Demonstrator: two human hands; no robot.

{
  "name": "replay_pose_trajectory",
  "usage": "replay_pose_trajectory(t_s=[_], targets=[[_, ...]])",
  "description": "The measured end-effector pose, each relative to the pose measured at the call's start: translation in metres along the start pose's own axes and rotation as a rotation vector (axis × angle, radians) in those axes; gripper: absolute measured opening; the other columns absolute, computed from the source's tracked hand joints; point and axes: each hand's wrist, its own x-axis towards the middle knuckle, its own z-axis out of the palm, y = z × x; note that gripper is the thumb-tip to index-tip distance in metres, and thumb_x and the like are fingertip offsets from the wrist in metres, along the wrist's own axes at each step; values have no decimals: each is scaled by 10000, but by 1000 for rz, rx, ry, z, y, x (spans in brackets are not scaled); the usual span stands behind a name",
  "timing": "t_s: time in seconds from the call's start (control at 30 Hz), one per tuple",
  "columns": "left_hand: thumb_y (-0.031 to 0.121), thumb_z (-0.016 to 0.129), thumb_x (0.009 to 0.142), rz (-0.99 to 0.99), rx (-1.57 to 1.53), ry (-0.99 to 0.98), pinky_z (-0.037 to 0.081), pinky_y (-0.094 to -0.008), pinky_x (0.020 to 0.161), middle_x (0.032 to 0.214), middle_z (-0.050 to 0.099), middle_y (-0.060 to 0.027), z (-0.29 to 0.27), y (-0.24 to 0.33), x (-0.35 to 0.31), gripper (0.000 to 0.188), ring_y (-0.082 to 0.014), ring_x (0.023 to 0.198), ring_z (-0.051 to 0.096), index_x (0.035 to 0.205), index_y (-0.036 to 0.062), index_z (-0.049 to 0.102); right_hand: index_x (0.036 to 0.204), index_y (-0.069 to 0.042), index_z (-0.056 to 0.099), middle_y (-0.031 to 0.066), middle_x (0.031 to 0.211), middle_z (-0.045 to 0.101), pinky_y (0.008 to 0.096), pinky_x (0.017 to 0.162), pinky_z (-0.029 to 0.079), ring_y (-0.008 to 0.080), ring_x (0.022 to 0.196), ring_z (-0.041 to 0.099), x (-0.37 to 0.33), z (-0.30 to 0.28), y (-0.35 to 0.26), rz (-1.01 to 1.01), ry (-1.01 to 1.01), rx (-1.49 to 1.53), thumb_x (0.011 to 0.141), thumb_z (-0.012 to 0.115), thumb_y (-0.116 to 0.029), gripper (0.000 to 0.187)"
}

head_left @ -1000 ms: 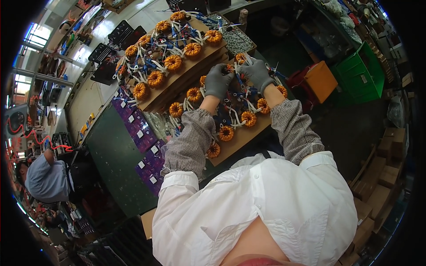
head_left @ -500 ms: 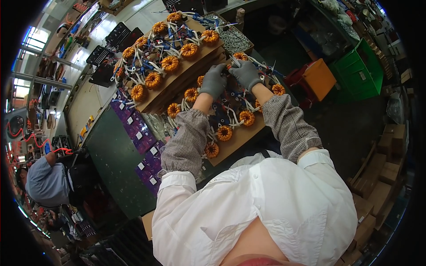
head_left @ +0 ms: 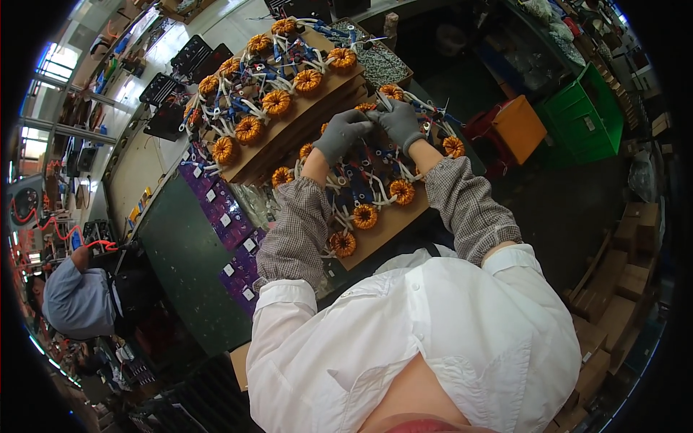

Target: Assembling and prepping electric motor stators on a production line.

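Observation:
Both my hands wear grey gloves and work close together over a cardboard sheet [head_left: 386, 229] laid with orange copper-wound ring coils [head_left: 402, 191], their white-sleeved leads and blue-and-red wires. My left hand [head_left: 345, 136] is closed, its fingertips reaching toward my right hand; what they grip is hidden. My right hand [head_left: 400, 124] is closed too, the fingers bent down among the wires. A small pale pointed thing [head_left: 385, 102] shows at its top, too small to name. One coil [head_left: 365, 107] sits just beyond the gap between my hands, another [head_left: 390, 92] beyond my right hand.
At the left rises a cardboard stack [head_left: 317, 101] topped with more coils. Purple printed sheets [head_left: 231, 216] lie on the dark green table [head_left: 173, 252]. Behind is a tray of small metal parts [head_left: 382, 65]. A green crate [head_left: 585, 115] stands right; a person [head_left: 78, 296] works far left.
My left hand has shifted slightly left and nearer me, uncovering a coil between the hands. My right hand stays nearly in place.

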Motion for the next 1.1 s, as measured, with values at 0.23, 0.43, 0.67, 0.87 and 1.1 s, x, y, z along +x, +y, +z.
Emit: replay_pose_trajectory(t_s=[0.23,0.43,0.67,0.87,1.1], targets=[[279,596,865,95,-415,33,462,-285,693,870,599,-65,-14,-37,15,325,-146,775,549,1044,7,587,807,-19,626,-25,651,521,265,551,379,69,588,433,-11,-13,-13,125,-203,397,854,646,-306,291],[142,672,821,210,-49,137,462,-277,719,895,634,-33,5,-28,7,211,-119,787,559,992,21,644,892,-43,667,-31,653,546,243,502,369,59,554,454,-12,-18,-17,224,-108,430,835,689,-231,198],[160,703,808,64,-62,209,464,-277,695,800,645,-31,4,-27,14,179,-117,734,567,908,16,672,952,-49,682,-44,645,556,222,451,359,49,498,462,-1,-23,-3,295,-193,527,805,726,-196,213],[207,716,801,64,10,297,477,-291,676,829,666,-78,11,-25,15,228,-145,730,601,928,24,668,948,-20,678,15,766,643,230,567,451,83,635,568,-2,-16,1,122,-178,477,799,728,-164,212],[316,672,813,410,619,445,515,-386,695,953,661,-163,22,-25,13,387,-301,810,653,1133,109,605,913,11,665,32,810,649,237,638,471,98,711,582,-6,-11,0,0,-160,508,791,707,-126,188]])
